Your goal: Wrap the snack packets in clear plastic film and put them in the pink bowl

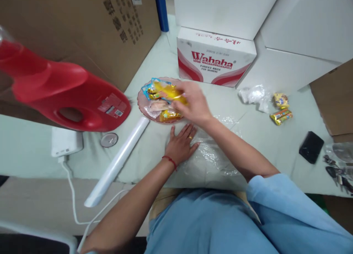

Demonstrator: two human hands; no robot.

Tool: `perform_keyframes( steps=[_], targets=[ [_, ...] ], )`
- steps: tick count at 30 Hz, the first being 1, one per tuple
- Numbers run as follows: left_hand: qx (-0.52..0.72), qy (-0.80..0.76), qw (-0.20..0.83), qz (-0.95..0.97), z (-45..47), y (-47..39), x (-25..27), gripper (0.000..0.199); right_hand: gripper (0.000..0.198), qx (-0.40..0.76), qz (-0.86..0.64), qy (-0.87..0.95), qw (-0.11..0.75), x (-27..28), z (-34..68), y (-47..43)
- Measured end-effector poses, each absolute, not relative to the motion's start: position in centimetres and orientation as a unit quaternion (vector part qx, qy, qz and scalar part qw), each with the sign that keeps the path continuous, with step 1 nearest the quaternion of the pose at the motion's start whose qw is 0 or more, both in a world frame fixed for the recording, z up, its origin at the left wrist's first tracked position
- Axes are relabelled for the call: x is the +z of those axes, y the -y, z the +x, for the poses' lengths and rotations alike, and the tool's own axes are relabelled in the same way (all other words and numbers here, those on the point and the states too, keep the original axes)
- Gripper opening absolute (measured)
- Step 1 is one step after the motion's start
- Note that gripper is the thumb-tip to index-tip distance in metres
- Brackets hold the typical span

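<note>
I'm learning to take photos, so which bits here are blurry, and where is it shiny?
In the head view, the right hand and its yellow packet look smeared, probably from moving; in the head view, the left hand looks sharper; in the head view, bright glints speckle the clear plastic.

a home is suggested by wrapped snacks [168, 115] on a plate [141, 102] and keys [334, 174] by the near edge of the surface [264, 147].

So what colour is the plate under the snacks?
The plate is pale pink, best seen in the head view.
</note>
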State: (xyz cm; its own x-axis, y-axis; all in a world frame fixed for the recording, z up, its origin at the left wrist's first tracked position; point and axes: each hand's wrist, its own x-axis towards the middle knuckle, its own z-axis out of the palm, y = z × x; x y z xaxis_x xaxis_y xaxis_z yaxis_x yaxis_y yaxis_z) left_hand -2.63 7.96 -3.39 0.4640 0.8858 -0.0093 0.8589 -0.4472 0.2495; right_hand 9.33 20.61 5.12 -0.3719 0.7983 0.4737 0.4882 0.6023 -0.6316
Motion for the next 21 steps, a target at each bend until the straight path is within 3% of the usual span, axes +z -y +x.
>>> perform_keyframes(
  steps=[2,5,9,13,16,21],
  targets=[
    [0.072,-0.510,0.112,0.850,-2.7,-8.0,-3.7,0.065,0.026,0.247,-0.422,0.760,0.429,5.5,14.3,-19.3],
    [0.078,-0.508,0.129,0.848,-2.9,-8.0,-4.0,0.067,0.024,0.298,-0.467,0.743,0.376,4.4,20.8,-16.1],
    [0.081,-0.505,0.141,0.848,-2.9,-8.1,-4.0,0.066,0.019,0.191,-0.465,0.823,0.265,1.2,24.7,-10.8],
    [0.073,-0.510,0.138,0.846,-2.8,-8.1,-3.8,0.065,0.034,0.152,-0.406,0.886,0.164,-0.8,25.0,-8.1],
    [0.064,-0.510,0.131,0.848,-2.7,-8.1,-3.7,0.066,0.041,0.147,-0.438,0.872,0.162,-0.9,25.0,-8.2],
    [0.056,-0.517,0.123,0.845,-2.7,-8.0,-3.7,0.068,0.030,0.150,-0.435,0.872,0.165,0.0,25.2,-8.9]
  ],
)
